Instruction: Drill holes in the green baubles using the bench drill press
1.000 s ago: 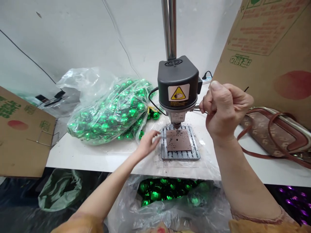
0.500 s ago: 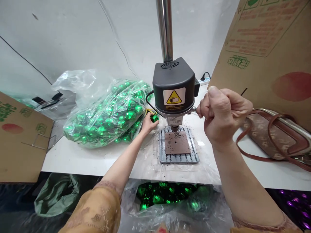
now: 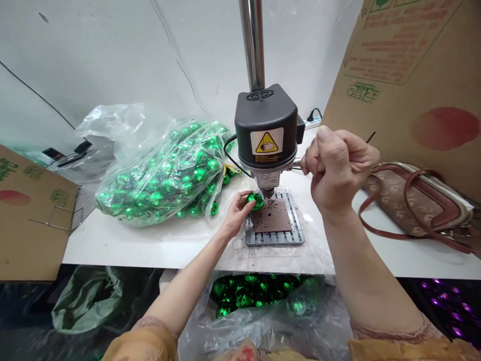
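Head view: left hand (image 3: 237, 213) pinches a green ball (image 3: 256, 201) beside the drill chuck (image 3: 268, 193); right hand (image 3: 338, 173) clenches the feed lever (image 3: 296, 164).

From where I stand, at the white counter (image 3: 139, 245), the left hand (image 3: 236, 214) grips a shiny green faceted ball (image 3: 256, 201) near the brown square plate (image 3: 281, 222) on a grey slotted metal base (image 3: 274, 239). The right hand (image 3: 340, 170) is closed on the slim metal lever (image 3: 296, 164) of a black-housed drill press (image 3: 266, 118). Dark shavings litter the plate. A clear plastic bag (image 3: 165, 175) of green balls lies leftward.
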### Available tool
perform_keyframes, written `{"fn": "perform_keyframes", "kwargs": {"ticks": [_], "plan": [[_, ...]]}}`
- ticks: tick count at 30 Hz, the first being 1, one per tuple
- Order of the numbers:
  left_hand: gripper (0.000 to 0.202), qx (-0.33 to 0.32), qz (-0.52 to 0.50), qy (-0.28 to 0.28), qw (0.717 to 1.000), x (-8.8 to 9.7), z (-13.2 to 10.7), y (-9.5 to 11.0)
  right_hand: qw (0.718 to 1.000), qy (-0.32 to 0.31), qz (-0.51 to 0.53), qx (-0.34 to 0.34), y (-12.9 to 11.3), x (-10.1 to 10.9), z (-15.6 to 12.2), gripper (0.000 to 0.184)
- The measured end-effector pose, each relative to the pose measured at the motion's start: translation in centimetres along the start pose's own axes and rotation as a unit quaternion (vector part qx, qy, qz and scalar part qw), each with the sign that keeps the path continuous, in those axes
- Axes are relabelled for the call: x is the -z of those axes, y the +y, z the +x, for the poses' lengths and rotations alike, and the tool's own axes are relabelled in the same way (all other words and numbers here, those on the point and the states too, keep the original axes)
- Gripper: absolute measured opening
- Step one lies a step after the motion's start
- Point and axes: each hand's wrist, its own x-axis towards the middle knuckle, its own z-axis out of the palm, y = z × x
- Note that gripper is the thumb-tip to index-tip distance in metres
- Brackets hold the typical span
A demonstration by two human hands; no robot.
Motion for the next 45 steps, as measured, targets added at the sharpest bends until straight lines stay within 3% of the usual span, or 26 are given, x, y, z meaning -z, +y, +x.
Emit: {"fn": "perform_keyframes", "kwargs": {"ticks": [9, 15, 22, 27, 30, 45], "plan": [[0.056, -0.040, 0.082, -0.010, 0.996, -1.1, -0.2, -2.3, 0.999, -0.001, 0.023, -0.022, 0.1, 0.1, -0.1, 0.052], [0.055, -0.056, 0.107, -0.010, 0.993, -1.7, -0.2, -2.7, 0.999, 0.003, 0.032, -0.033, 0.0, 0.0, -0.1, 0.052], [0.054, -0.093, 0.205, 0.012, 0.974, -2.2, -1.0, -2.7, 0.999, 0.001, 0.027, -0.032, 0.1, 0.1, -0.1, 0.052], [0.053, -0.081, 0.198, -0.026, 0.976, -2.8, -1.0, -2.8, 1.000, -0.016, -0.001, -0.023, 0.1, 0.3, -0.2, 0.053], [0.054, -0.081, 0.193, -0.019, 0.978, -2.9, -1.1, -2.8, 1.000, -0.010, 0.008, -0.024, 0.0, 0.5, -0.7, 0.053], [0.053, -0.107, 0.229, -0.021, 0.967, -2.8, -1.3, -2.9, 0.995, -0.006, 0.050, 0.082, 1.6, 1.5, -3.3, 0.050]]}}
